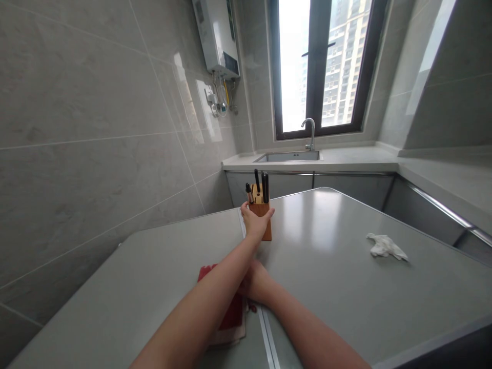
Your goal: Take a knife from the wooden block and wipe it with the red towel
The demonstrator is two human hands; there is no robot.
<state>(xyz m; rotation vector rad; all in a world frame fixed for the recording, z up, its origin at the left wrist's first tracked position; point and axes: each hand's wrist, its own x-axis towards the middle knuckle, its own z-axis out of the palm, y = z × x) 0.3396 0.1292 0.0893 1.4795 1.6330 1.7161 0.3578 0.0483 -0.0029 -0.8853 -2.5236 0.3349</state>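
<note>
A wooden knife block [262, 209] stands upright on the grey table, with several black-handled tools in its slots. My left hand [255, 221] reaches out to it and grips its near side, thumb on the right and fingers round the left. Closer to me, my right hand [257, 283] rests low beside a folded red towel [232, 313] with a pale edge. My left forearm crosses over the towel and hides the right fingers, so whether they hold the towel does not show.
A crumpled white tissue [386, 247] lies on the right of the table [326, 292]. A metal seam strip [266, 328] runs across the tabletop. Beyond are a counter with a sink [288, 157] and faucet [312, 132]. A tiled wall [96, 169] borders the left.
</note>
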